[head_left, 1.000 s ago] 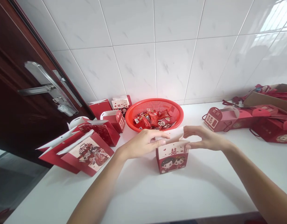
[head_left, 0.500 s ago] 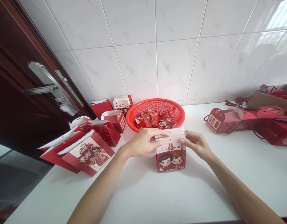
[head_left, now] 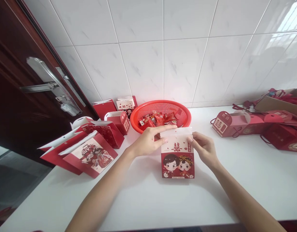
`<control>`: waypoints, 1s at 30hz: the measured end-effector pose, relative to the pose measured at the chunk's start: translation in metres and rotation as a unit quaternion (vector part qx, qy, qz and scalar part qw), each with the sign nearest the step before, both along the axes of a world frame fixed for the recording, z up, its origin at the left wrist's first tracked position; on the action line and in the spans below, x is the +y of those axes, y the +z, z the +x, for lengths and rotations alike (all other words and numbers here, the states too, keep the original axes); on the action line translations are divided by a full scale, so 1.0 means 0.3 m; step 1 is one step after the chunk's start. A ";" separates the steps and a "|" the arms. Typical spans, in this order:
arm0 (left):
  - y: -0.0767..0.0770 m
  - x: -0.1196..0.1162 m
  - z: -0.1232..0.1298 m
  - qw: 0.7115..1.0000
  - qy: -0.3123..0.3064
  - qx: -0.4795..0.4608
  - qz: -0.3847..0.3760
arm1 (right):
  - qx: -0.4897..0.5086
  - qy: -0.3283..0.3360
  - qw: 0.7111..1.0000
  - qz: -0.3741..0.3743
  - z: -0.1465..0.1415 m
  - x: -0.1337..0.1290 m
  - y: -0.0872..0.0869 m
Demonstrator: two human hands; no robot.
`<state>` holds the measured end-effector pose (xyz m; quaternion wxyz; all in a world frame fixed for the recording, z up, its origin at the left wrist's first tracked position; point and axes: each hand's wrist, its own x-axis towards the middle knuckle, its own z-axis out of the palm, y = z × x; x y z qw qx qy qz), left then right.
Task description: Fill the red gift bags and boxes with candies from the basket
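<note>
Beyond the left hand (head_left: pixel 147 141), a red plastic basket (head_left: pixel 138 120) holds red-wrapped sweets (head_left: pixel 154 120). Between it and the right hand (head_left: pixel 203 149) stands a red paper gift box (head_left: pixel 177 164), upright, its long axis vertical and its printed couple facing the person (the inside is hidden). Both hands grip its upper sides, just below the raised flaps. Left of the left hand, red gift bags (head_left: pixel 90 158) rest on the white counter (head_left: pixel 138 199), below white wall tiles (head_left: pixel 162 67) and a dark door's steel handle (head_left: pixel 50 85).
</note>
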<state>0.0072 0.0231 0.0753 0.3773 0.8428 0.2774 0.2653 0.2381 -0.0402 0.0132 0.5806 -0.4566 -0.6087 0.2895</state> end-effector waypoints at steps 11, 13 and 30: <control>-0.016 0.008 0.020 0.997 0.025 -0.039 -0.067 | 0.030 -0.002 1.000 -0.007 -0.009 -0.009 -0.012; -0.021 0.013 0.022 0.997 0.030 -0.035 -0.068 | 0.033 0.002 0.999 -0.008 -0.010 -0.009 -0.018; -0.057 0.018 0.036 0.998 0.046 -0.043 0.011 | 0.038 -0.016 0.999 -0.028 -0.031 -0.020 -0.037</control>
